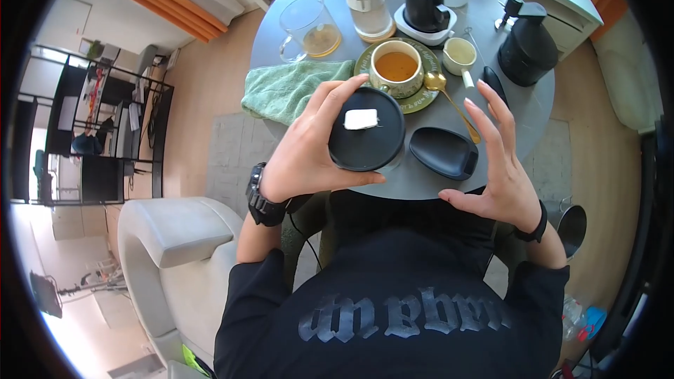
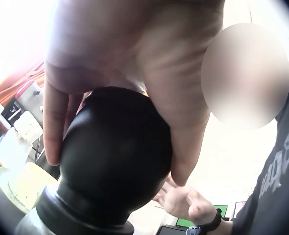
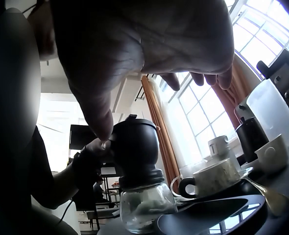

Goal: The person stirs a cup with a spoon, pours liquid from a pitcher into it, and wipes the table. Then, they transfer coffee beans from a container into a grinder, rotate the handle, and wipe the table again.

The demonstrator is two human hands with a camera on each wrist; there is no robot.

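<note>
My left hand [image 1: 303, 146] grips a black hand grinder [image 1: 366, 147] near the table's front edge, thumb on one side and fingers on the other. Its round top faces up and bears a small white block [image 1: 361, 119]. From the side, the right wrist view shows the bulbous black body above a clear glass jar [image 3: 142, 210]. The right hand [image 1: 504, 181] hangs apart to the right of the grinder, fingers spread, holding nothing. Between the hands lies a black oval scoop-shaped dish [image 1: 442, 151].
Behind the dish, a cup of amber liquid [image 1: 396, 78] sits on a green plate [image 1: 426, 102], with a gold spoon [image 1: 456, 105] alongside. A green towel [image 1: 291, 88], glass pitcher [image 1: 309, 17], small white cup [image 1: 460, 52], black kettle [image 1: 528, 49] and black pot [image 1: 425, 0] stand around.
</note>
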